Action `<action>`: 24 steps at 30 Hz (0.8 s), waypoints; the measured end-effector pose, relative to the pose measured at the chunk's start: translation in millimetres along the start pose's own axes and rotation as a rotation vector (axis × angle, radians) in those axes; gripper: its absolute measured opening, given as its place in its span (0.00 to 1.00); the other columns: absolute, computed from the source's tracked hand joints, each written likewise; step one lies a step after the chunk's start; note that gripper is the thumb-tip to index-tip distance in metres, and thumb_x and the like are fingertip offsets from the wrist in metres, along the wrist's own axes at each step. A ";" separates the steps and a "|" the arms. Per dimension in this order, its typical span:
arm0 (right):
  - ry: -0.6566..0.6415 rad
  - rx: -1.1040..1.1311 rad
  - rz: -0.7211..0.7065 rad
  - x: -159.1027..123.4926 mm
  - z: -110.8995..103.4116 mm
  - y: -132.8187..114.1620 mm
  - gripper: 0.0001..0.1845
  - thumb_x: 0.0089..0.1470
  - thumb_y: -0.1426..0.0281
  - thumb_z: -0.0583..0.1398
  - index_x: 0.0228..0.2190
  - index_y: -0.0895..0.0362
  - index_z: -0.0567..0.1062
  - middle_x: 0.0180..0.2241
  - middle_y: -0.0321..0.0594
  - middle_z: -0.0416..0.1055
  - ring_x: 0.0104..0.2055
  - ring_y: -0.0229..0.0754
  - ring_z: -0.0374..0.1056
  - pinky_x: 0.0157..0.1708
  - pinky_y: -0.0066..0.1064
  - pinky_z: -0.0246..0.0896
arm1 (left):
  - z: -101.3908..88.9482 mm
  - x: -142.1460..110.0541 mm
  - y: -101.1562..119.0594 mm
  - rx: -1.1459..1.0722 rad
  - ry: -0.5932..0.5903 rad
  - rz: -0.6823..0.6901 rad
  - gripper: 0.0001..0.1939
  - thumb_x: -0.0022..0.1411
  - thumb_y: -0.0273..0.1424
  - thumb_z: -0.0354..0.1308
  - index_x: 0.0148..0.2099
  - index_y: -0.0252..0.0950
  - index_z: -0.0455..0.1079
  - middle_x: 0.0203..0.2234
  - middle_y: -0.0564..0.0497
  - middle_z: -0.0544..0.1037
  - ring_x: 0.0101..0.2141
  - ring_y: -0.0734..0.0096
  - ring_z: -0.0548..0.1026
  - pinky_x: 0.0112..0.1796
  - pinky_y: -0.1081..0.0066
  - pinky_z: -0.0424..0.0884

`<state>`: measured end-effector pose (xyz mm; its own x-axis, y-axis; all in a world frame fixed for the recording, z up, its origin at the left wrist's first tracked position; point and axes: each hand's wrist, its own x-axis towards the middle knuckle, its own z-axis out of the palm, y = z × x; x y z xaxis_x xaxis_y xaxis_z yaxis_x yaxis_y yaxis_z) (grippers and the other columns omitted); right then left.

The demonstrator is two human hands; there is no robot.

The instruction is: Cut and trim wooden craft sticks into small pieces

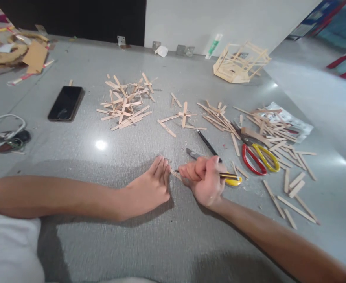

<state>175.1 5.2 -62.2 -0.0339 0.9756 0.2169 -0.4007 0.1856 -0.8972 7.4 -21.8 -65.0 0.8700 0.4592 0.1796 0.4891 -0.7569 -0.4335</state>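
My left hand (152, 182) is closed, its fingertips pinching the end of a small wooden craft stick (176, 175) against the grey table. Facing it, my right hand (204, 179) grips a slim pen-like tool (229, 176) whose black and gold end sticks out behind the fist. Its dark tip meets the stick close to my left fingertips. Partly hidden beneath the right hand lies a tool with a grey end (192, 153) and a yellow handle (234, 181). A black pen (207, 142) rests just beyond that hand.
Craft sticks joined into crosses (124, 104) are heaped further back. Loose sticks (279, 137) and red-and-yellow-handled scissors (260, 157) lie to the right. A stick frame (238, 65) and a glue tube (213, 46) stand at the back; a phone (66, 103) lies left.
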 end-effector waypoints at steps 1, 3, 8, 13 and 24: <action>-0.002 0.004 0.000 -1.1 0.2 0.9 0.38 0.64 0.47 0.57 0.14 0.54 0.49 0.13 0.25 0.40 0.14 0.30 0.36 0.17 0.30 0.39 | -0.2 -0.1 -0.2 -0.002 0.005 -0.001 0.24 0.63 0.27 0.59 0.57 0.13 0.73 0.51 0.24 0.78 0.54 0.43 0.78 0.59 0.48 0.69; -0.001 0.004 0.006 -3.3 -0.2 0.9 0.38 0.64 0.46 0.57 0.14 0.54 0.50 0.13 0.25 0.40 0.14 0.30 0.36 0.17 0.30 0.39 | -1.5 -0.2 -1.1 -0.003 0.001 0.003 0.24 0.64 0.27 0.59 0.57 0.13 0.73 0.51 0.25 0.78 0.54 0.43 0.78 0.59 0.49 0.69; 0.004 -0.020 0.037 -3.8 -1.4 -1.5 0.38 0.63 0.45 0.56 0.14 0.53 0.50 0.13 0.25 0.40 0.14 0.30 0.35 0.17 0.30 0.39 | -3.6 -0.9 -2.7 0.003 -0.023 0.016 0.24 0.64 0.26 0.58 0.58 0.13 0.72 0.51 0.25 0.78 0.54 0.44 0.78 0.60 0.49 0.68; -0.005 -0.018 0.015 -3.1 -1.0 0.4 0.38 0.64 0.45 0.55 0.14 0.53 0.49 0.12 0.25 0.40 0.14 0.31 0.37 0.17 0.29 0.40 | -2.6 -0.5 -1.2 -0.003 0.001 0.001 0.25 0.63 0.26 0.57 0.58 0.12 0.72 0.51 0.25 0.78 0.54 0.43 0.78 0.60 0.49 0.69; -0.008 -0.026 0.018 -12.2 -3.6 7.7 0.35 0.67 0.48 0.54 0.15 0.53 0.53 0.14 0.27 0.44 0.15 0.32 0.41 0.19 0.34 0.39 | -4.8 -1.3 -3.8 -0.026 -0.007 -0.005 0.25 0.65 0.28 0.58 0.59 0.14 0.71 0.53 0.26 0.78 0.55 0.46 0.77 0.61 0.51 0.67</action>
<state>175.8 -4.8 -73.1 -0.0485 0.9779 0.2033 -0.3756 0.1707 -0.9109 4.7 -21.8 -59.3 0.8671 0.4661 0.1759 0.4950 -0.7663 -0.4096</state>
